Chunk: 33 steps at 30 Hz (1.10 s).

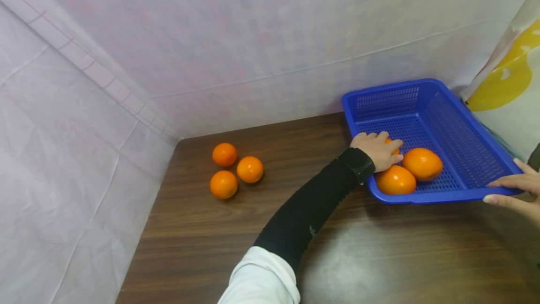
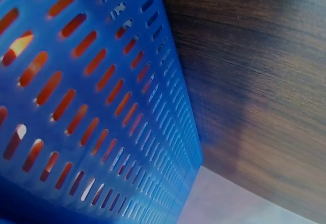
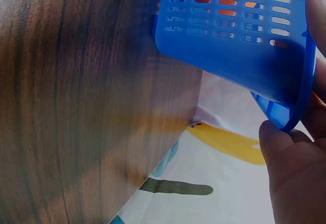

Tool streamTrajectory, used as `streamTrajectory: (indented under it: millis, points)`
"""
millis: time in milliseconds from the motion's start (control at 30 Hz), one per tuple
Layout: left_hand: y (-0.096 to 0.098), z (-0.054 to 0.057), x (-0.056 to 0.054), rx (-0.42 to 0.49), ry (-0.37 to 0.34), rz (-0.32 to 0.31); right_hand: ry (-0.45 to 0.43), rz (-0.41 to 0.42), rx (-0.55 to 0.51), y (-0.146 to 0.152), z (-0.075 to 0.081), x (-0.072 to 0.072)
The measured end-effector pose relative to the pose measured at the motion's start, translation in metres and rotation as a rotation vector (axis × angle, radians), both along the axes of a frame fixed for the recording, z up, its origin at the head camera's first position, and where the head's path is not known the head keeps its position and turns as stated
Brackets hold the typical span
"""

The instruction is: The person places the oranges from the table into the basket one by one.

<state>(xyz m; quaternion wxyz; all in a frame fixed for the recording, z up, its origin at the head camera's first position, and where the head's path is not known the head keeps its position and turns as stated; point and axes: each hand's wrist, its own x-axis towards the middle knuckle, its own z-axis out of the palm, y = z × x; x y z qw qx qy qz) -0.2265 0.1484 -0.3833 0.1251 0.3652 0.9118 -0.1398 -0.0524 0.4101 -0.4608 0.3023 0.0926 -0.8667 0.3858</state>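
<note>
A blue plastic basket with slotted walls stands on the wooden table's right side. My left hand reaches over its left rim, fingers curled around an orange that is mostly hidden beneath them. Two more oranges lie in the basket, one by the near left corner and another right of it. At the near right corner my right hand pinches the basket rim; the right wrist view shows the thumb against that rim. Only the basket's outside wall shows in the left wrist view, with orange colour through the slots.
Three oranges sit close together on the table's left part: one at the back, one to the right, one in front. Pale sheeting hangs behind the table. A sheet with a yellow print borders the right side.
</note>
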Motion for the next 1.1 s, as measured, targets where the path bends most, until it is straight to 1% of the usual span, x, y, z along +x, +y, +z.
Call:
streamTrajectory:
  millis: [167,267,500,733,833,1033,1100]
  points:
    - [-0.0008,0.0027,0.0015,-0.049,-0.005,-0.022,-0.011,0.005,-0.020,0.0008,-0.0007,0.0004]
    - [-0.0009,0.0030,0.0018,-0.051,-0.008,-0.022,-0.009,0.009,-0.026,0.0006,-0.0013,0.0002]
    - [-0.0006,-0.0002,0.0009,-0.057,0.015,-0.027,-0.002,0.010,-0.026,-0.0002,-0.0009,0.0000]
    - [-0.0011,-0.0051,-0.0017,-0.034,0.049,-0.053,-0.065,-0.012,-0.054,-0.0004,-0.0023,0.0030]
    - [-0.0020,-0.0061,-0.0022,-0.016,0.068,-0.065,-0.069,-0.008,-0.058,0.0000,-0.0029,0.0031]
    - [-0.0038,-0.0061,-0.0001,0.040,0.103,-0.066,-0.018,0.010,-0.028,0.0025,-0.0037,0.0006]
    - [-0.0046,-0.0060,-0.0002,0.066,0.104,-0.066,-0.004,0.019,-0.022,0.0034,-0.0036,-0.0008]
